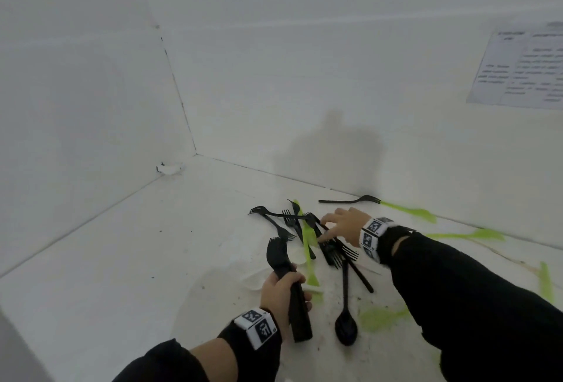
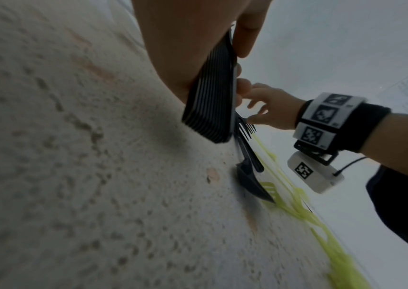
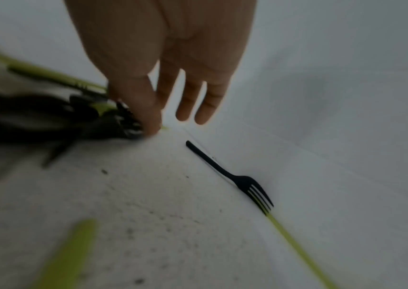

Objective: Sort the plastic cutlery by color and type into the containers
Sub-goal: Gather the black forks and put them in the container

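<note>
Left hand: we see it curled tight round a stack of black forks, tines up, handles nested; add one crooked and we judge the stack could splay or slip.
Pile: black forks, a black spoon and green pieces crossed on the bench; tines may snag and drag a neighbour along.
Right hand: fingers spread, tips down in the tangle; we can't tell whether it pinches a fork yet.
Stray fork: against the back wall, tines over a green knife; easy to miss.
Containers: none in view, so misplacing remains our worry.
</note>
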Tool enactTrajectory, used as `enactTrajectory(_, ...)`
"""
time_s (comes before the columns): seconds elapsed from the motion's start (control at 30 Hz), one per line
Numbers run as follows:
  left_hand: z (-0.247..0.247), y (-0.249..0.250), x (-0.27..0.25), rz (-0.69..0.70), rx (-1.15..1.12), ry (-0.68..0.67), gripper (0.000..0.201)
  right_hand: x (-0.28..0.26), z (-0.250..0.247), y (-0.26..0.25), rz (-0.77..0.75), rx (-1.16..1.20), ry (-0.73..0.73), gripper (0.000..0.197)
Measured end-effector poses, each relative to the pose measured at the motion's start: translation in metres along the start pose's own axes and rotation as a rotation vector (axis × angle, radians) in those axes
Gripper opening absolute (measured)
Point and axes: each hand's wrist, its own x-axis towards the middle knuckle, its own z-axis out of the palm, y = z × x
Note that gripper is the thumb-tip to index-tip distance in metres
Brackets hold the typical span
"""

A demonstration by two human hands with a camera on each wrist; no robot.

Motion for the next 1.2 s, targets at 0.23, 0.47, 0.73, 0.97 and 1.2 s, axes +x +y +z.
enactTrajectory(0.23,-0.002,-0.003,0.001,-0.033,0.030,-0.020,0.013,0.011,0.012,0.002,-0.046,-0.034,0.042,0.050)
enactTrajectory(0.47,0.002,-0.011,-0.004,-0.050,0.050,-0.029,0.011,-0.009,0.018,0.026,0.099,0.119,0.087,0.029)
enactTrajectory(0.73,0.005,-0.014,-0.007,-0.062,0.047,-0.037,0.011,-0.036,0.005,0.032,0.426,0.853,0.436,0.024)
enactTrajectory(0.97,0.002,-0.019,-0.008,-0.061,0.049,-0.026,0.013,-0.012,0.006,0.002,0.861,1.491,0.201,0.032)
enactTrajectory(1.2,-0.002,-0.015,-0.010,-0.065,0.035,-0.029,0.014,0.005,0.009,-0.037,0.697,0.889,-0.059,0.044)
